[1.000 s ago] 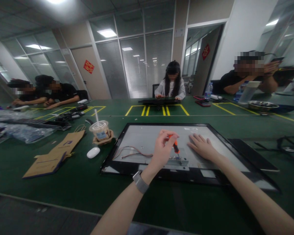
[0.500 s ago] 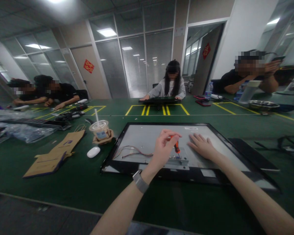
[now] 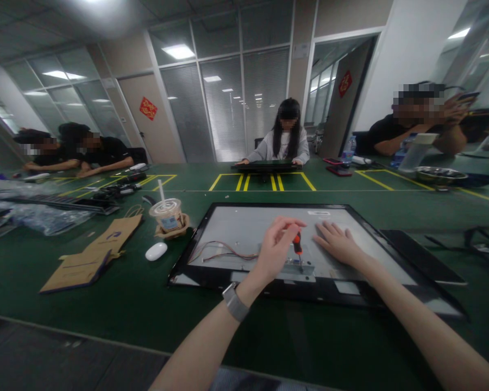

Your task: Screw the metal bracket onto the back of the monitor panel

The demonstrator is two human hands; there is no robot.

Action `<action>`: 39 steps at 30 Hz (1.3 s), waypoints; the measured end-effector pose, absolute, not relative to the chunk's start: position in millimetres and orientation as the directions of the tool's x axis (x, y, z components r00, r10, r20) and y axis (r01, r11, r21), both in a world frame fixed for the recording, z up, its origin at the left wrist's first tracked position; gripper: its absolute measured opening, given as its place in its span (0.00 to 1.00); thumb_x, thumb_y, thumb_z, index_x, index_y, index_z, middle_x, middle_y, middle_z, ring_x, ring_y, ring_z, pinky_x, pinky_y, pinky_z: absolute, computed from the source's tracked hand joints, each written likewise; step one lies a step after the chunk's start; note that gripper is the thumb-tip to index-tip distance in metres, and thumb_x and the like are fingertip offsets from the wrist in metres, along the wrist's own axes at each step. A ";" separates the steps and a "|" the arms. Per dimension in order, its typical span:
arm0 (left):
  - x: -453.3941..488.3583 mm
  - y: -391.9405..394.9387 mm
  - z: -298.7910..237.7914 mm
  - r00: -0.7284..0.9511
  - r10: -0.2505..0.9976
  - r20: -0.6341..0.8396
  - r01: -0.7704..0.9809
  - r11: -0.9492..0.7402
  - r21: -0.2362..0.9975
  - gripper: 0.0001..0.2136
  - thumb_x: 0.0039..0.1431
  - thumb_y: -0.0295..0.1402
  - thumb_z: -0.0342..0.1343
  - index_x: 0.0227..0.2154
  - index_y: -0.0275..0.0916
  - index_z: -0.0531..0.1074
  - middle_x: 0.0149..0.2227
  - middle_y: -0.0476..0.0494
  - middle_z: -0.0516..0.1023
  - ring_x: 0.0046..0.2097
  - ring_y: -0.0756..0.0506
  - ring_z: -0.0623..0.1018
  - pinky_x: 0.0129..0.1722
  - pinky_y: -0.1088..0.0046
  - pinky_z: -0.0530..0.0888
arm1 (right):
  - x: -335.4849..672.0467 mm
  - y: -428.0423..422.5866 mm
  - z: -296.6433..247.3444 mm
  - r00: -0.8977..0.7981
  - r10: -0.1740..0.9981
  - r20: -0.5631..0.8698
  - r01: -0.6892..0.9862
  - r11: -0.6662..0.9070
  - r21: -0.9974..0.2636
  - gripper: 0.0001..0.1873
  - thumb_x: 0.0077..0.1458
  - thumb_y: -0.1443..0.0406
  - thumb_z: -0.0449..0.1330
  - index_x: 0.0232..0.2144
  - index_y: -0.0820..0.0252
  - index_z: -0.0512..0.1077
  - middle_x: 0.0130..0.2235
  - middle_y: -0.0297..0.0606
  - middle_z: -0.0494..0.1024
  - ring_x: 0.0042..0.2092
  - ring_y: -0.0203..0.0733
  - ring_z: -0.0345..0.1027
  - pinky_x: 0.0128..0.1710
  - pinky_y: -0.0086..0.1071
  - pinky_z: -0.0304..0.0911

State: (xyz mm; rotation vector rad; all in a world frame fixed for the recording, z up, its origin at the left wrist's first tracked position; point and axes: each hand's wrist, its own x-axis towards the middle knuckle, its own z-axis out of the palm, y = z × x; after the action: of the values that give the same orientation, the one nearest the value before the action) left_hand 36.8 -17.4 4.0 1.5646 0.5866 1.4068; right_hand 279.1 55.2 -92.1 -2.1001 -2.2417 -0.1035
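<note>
A flat display panel with a pale grey back and black frame lies on the green table before me. My left hand, with a watch on its wrist, holds a red and black screwdriver by the top of its handle. The screwdriver stands nearly upright, its tip down at a metal bracket near the panel's front edge. Whether a screw sits under the tip is too small to tell. My right hand lies flat on the panel to the right, fingers spread. Thin wires run across the panel at left.
Left of the panel are a drink cup in a carrier, a white mouse and a brown paper bag. A dark flat slab lies at right. Across the table a person touches another panel; other people sit at both sides.
My left hand has shifted slightly, and the screwdriver handle now stands straighter. My right hand stays flat on the panel. The person opposite has moved a hand closer to their panel.
</note>
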 end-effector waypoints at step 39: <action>44.8 -25.6 -2.8 0.275 0.863 0.423 -0.269 -0.353 0.896 0.10 0.61 0.41 0.51 0.34 0.38 0.65 0.27 0.49 0.70 0.30 0.51 0.71 0.30 0.75 0.69 | 277.3 54.4 -89.8 -0.060 0.995 0.084 0.998 0.060 0.007 0.35 0.60 0.51 0.36 0.63 0.61 0.54 0.66 0.49 0.51 0.65 0.60 0.44 0.58 0.60 0.46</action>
State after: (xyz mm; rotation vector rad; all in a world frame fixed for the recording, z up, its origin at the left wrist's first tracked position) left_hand 44.8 -25.6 -2.8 1.4686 0.5847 1.3233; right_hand 277.3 54.4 -89.8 -2.1140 -2.2447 -0.0968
